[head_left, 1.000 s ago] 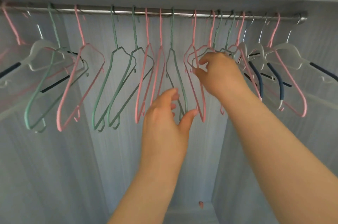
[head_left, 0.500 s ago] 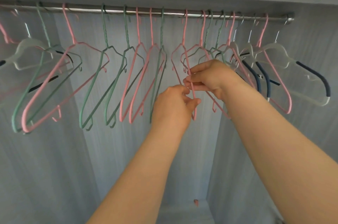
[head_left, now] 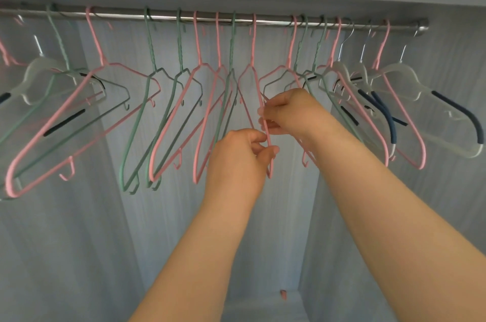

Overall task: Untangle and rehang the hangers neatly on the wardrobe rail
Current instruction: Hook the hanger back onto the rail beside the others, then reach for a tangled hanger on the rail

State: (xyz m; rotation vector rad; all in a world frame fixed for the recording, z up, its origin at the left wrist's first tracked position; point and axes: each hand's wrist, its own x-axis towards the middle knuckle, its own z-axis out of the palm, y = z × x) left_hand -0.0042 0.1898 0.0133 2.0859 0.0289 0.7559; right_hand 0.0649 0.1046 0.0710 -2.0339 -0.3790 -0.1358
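Observation:
A metal wardrobe rail (head_left: 263, 20) runs across the top and carries several pink, green and clear plastic hangers. A pink wire hanger (head_left: 253, 69) hangs at the middle of the rail. My left hand (head_left: 240, 155) pinches its lower side between thumb and fingers. Just above, my right hand (head_left: 292, 111) pinches the same pink wire. To the right a cluster of pink and green hangers (head_left: 302, 77) overlaps clear hangers with dark blue pads (head_left: 420, 100). My right hand hides part of that cluster.
Grey wardrobe walls (head_left: 394, 203) close in behind and at the right. On the left, green and pink hangers (head_left: 147, 121) hang spread apart, and a clear hanger (head_left: 39, 79) sits near the left edge. A small pink piece (head_left: 283, 294) lies on the wardrobe floor.
Both hands came together onto the middle pink hanger: the left rose and closed on its lower wire, the right dropped from the cluster to pinch it. The view shifted, so the rail appears further left.

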